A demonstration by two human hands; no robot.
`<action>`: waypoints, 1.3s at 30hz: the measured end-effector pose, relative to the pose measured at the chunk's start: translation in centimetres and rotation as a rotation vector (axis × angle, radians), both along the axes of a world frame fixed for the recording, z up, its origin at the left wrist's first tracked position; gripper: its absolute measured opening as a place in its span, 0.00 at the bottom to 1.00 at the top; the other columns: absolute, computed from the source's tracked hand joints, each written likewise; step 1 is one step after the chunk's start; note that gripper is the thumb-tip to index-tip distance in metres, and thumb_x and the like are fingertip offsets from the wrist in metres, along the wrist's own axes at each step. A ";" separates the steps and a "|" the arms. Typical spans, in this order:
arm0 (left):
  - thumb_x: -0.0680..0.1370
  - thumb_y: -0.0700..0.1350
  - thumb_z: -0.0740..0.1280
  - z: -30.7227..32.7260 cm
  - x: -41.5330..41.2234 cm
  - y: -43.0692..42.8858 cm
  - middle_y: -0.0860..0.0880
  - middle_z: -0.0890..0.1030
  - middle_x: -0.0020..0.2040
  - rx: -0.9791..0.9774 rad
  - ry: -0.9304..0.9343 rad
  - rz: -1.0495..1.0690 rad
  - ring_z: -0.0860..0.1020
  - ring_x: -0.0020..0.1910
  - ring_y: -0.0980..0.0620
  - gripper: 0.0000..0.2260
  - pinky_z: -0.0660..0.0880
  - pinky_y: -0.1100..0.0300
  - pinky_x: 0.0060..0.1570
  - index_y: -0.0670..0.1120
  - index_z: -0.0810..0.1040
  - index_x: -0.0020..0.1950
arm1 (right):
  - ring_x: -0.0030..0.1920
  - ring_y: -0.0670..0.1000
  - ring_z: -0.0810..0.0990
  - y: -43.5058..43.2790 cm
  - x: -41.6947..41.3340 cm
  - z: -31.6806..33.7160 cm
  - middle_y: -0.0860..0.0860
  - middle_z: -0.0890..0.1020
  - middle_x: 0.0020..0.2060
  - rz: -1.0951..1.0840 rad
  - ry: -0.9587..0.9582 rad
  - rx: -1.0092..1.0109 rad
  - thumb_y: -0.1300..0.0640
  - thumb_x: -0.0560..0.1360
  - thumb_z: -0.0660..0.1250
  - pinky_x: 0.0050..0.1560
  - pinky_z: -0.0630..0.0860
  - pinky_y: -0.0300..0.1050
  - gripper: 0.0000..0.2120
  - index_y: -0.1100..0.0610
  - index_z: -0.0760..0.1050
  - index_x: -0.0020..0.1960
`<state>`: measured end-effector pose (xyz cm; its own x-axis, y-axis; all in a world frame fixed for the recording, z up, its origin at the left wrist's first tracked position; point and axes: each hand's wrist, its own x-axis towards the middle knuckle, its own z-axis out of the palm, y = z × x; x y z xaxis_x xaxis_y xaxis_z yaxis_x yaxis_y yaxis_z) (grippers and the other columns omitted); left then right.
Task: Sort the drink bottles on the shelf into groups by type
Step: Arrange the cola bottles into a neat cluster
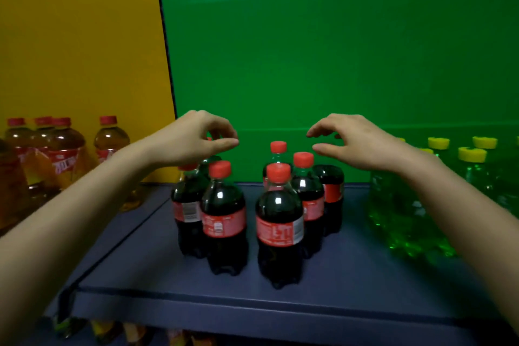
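Observation:
Several cola bottles (224, 219) with red caps and red labels stand in a cluster mid-shelf. My left hand (193, 139) is above the cluster's back left. Its fingers curl over the red cap of a rear cola bottle (209, 138), most of which is hidden. My right hand (354, 143) hovers at the back right with fingers loosely curved and apart. The cap of the rear right cola bottle (331, 188) peeks out behind them. Amber tea bottles (64, 154) with red caps stand at the left. Green soda bottles (407, 219) with yellow caps stand at the right.
The dark blue shelf (337, 284) has its front edge near me, with bare surface in front of the colas. Behind stand a yellow panel (78, 36) and a green panel (337, 50). More bottles show dimly on a lower level (112, 331).

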<state>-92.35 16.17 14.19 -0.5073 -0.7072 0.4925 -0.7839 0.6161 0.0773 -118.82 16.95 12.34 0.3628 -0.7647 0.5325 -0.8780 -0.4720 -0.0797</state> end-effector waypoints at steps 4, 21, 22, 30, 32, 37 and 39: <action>0.78 0.46 0.64 0.2 1.7 -2.7 0.46 0.80 0.57 -0.005 -0.046 -0.009 0.76 0.53 0.51 0.12 0.68 0.64 0.49 0.42 0.79 0.58 | 0.59 0.49 0.76 -1.2 2.2 0.4 0.52 0.79 0.59 -0.024 -0.016 0.134 0.55 0.76 0.63 0.61 0.69 0.41 0.15 0.56 0.75 0.62; 0.76 0.46 0.66 -0.2 5.2 -12.4 0.46 0.80 0.53 0.515 0.104 -0.049 0.78 0.47 0.53 0.12 0.77 0.62 0.45 0.42 0.78 0.56 | 0.46 0.47 0.83 -6.5 5.4 3.0 0.47 0.84 0.48 0.024 0.084 0.440 0.48 0.71 0.69 0.42 0.72 0.27 0.14 0.52 0.78 0.54; 0.76 0.46 0.66 -0.1 4.9 -12.6 0.46 0.81 0.53 0.518 0.088 -0.075 0.78 0.49 0.52 0.11 0.76 0.57 0.51 0.42 0.78 0.55 | 0.45 0.46 0.82 -6.7 5.5 3.1 0.47 0.84 0.46 0.038 0.076 0.452 0.47 0.72 0.68 0.43 0.73 0.27 0.13 0.52 0.78 0.53; 0.75 0.43 0.68 -0.2 0.6 -12.8 0.52 0.80 0.45 0.681 0.124 -0.290 0.79 0.44 0.57 0.10 0.78 0.61 0.52 0.42 0.78 0.55 | 0.53 0.47 0.79 -9.9 7.8 3.8 0.48 0.78 0.60 0.037 0.191 0.435 0.46 0.73 0.66 0.57 0.74 0.40 0.22 0.54 0.73 0.63; 0.73 0.49 0.68 0.2 1.0 -12.3 0.52 0.80 0.47 0.648 0.073 -0.265 0.80 0.45 0.54 0.14 0.79 0.57 0.52 0.43 0.77 0.55 | 0.53 0.48 0.81 -10.4 8.8 3.7 0.47 0.78 0.59 0.094 0.153 0.503 0.47 0.72 0.67 0.56 0.76 0.40 0.23 0.54 0.71 0.65; 0.71 0.53 0.67 1.3 5.2 -10.2 0.58 0.82 0.41 0.679 0.019 -0.294 0.79 0.41 0.60 0.15 0.76 0.66 0.44 0.47 0.79 0.53 | 0.42 0.48 0.82 -11.1 10.7 3.3 0.50 0.82 0.48 0.155 0.136 0.564 0.54 0.71 0.70 0.40 0.79 0.33 0.16 0.55 0.76 0.58; 0.69 0.51 0.69 1.2 6.6 -10.1 0.54 0.82 0.49 0.675 -0.029 -0.308 0.80 0.49 0.58 0.16 0.76 0.64 0.52 0.49 0.80 0.55 | 0.38 0.47 0.82 -11.1 11.1 3.4 0.50 0.83 0.45 0.136 0.171 0.528 0.53 0.71 0.71 0.39 0.76 0.29 0.13 0.55 0.78 0.53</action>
